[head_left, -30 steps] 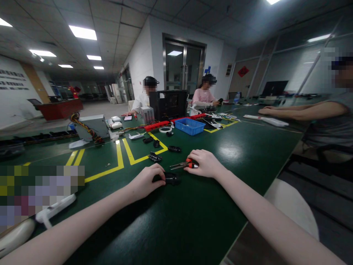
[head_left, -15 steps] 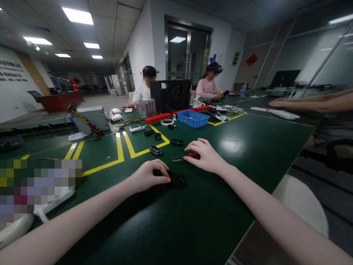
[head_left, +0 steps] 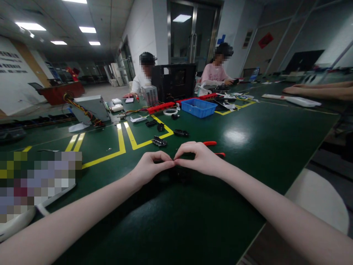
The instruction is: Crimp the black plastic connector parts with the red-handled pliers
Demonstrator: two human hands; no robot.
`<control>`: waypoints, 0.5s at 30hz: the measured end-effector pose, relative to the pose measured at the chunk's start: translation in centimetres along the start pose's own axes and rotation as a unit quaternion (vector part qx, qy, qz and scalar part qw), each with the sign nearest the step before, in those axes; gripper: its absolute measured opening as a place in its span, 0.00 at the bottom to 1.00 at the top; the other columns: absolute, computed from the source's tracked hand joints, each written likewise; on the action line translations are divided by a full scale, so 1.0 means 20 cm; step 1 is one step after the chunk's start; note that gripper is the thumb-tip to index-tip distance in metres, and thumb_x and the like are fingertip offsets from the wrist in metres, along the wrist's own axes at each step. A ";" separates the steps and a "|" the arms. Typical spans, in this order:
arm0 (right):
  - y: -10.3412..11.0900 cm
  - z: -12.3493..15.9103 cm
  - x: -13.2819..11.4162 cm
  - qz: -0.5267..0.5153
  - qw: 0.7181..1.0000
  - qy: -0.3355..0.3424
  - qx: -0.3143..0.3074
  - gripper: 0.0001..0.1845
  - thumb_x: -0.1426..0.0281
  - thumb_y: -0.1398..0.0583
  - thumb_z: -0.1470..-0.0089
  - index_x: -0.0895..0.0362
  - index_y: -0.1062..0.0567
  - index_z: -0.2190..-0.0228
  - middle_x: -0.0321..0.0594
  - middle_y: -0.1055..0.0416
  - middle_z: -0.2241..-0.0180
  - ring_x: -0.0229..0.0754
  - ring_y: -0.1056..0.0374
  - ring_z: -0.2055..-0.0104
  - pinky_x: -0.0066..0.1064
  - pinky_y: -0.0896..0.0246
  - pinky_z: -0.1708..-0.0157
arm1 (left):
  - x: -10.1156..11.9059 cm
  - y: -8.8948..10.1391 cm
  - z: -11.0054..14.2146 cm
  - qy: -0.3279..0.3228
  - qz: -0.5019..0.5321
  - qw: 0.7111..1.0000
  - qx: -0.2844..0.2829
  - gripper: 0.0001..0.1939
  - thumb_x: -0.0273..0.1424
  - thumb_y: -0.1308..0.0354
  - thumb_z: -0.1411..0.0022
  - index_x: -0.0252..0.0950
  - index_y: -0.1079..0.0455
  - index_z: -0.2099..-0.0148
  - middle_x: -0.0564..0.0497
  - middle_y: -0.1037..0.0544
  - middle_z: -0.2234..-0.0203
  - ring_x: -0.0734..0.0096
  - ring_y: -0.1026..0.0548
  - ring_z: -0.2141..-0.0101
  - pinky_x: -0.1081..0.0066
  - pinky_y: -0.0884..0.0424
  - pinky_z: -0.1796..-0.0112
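Note:
My left hand (head_left: pixel 153 167) and my right hand (head_left: pixel 197 158) meet fingertip to fingertip above the green table. Both are closed in a pinch, and whatever lies between the fingertips is too small or hidden to make out. Just below them is a dark black plastic part (head_left: pixel 181 176), hard to see against its shadow; I cannot tell whether the fingers touch it. Pliers with red handles (head_left: pixel 210 143) lie behind my right hand, which hides their middle. Farther off rest several black plastic pieces, among them one ribbed piece (head_left: pixel 159 141) and a longer one (head_left: pixel 181 133).
A blue tray (head_left: pixel 199 109) stands beyond the black pieces, near red power strips (head_left: pixel 161 107) and a black computer case (head_left: pixel 175 82). A metal power supply (head_left: pixel 91 109) with wires sits at left. Two people work across the table; another person's arms (head_left: pixel 317 90) rest at right.
My right hand has left the pliers and moved left to meet my left hand's fingertips. My left hand has risen slightly from the black part. The view has shifted a little.

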State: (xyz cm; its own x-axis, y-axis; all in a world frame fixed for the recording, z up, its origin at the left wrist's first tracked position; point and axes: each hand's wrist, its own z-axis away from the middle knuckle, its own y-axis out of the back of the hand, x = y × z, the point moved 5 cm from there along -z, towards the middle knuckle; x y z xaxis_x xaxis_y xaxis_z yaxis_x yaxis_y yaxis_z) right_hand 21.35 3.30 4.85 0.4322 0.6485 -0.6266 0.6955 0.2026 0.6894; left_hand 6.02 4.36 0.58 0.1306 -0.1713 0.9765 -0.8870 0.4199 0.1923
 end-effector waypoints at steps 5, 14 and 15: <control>0.00 0.02 0.01 -0.066 0.997 -0.027 -0.010 0.07 0.66 0.38 0.49 0.56 0.23 0.68 0.35 0.24 0.68 0.38 0.29 0.64 0.31 0.35 0.62 | 0.01 0.00 0.01 0.014 0.008 0.999 0.039 0.11 0.37 0.35 0.47 0.33 0.26 0.70 0.51 0.24 0.72 0.72 0.28 0.69 0.71 0.31 0.66; 0.00 0.03 0.02 -0.044 0.998 -0.031 0.023 0.07 0.66 0.40 0.47 0.56 0.24 0.69 0.35 0.25 0.69 0.39 0.29 0.65 0.31 0.35 0.64 | 0.03 -0.01 0.01 -0.051 -0.069 0.996 -0.028 0.13 0.37 0.39 0.42 0.32 0.26 0.60 0.48 0.24 0.64 0.67 0.26 0.63 0.67 0.30 0.61; 0.01 0.04 0.02 -0.041 0.998 -0.037 0.024 0.07 0.66 0.40 0.47 0.56 0.24 0.69 0.36 0.25 0.69 0.39 0.29 0.65 0.31 0.35 0.64 | 0.04 -0.02 0.02 -0.072 -0.109 0.990 -0.049 0.15 0.37 0.38 0.43 0.34 0.27 0.56 0.48 0.24 0.61 0.65 0.27 0.60 0.65 0.30 0.58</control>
State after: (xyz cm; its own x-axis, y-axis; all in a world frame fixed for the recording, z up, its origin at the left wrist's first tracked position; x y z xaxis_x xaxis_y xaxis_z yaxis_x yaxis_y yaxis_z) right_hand 22.07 3.06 4.35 0.4122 0.5748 -0.7069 0.7559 0.2173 0.6175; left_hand 6.31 3.66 1.21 0.2436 -0.3903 0.8879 -0.7961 0.4424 0.4129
